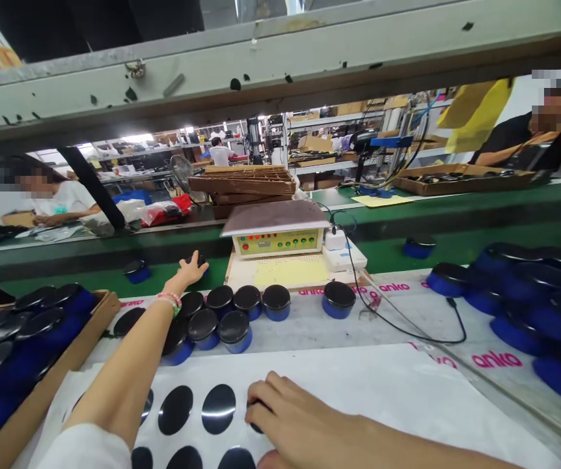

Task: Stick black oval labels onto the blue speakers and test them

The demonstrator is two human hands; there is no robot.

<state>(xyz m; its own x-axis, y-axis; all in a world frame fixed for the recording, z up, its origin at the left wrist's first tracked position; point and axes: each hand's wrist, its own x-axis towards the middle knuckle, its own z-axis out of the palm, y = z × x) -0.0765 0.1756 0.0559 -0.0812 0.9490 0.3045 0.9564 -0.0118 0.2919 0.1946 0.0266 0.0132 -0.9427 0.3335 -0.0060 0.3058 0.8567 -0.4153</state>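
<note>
On the green belt, my left hand (193, 270) reaches out with its fingers around the black top of a round blue piece, mostly hidden beneath them. Nearer to me, my right hand (287, 417) bends its fingers over a black disc (256, 426) on a white sheet (358, 378); the hand covers most of that disc. Other flat black discs (218, 409) lie in rows on the sheet, left of my right hand. Several round blue pieces with glossy black tops (248, 301) stand between the sheet and the belt, and one (338, 298) sits apart to the right.
Cardboard box (80, 365) at left holds more blue pieces; others (519, 286) pile up at right. A control box (278, 238) with lights and a cable (407, 333) stands ahead. A shelf beam (280, 52) crosses overhead. Two people sit beyond the belt (378, 228).
</note>
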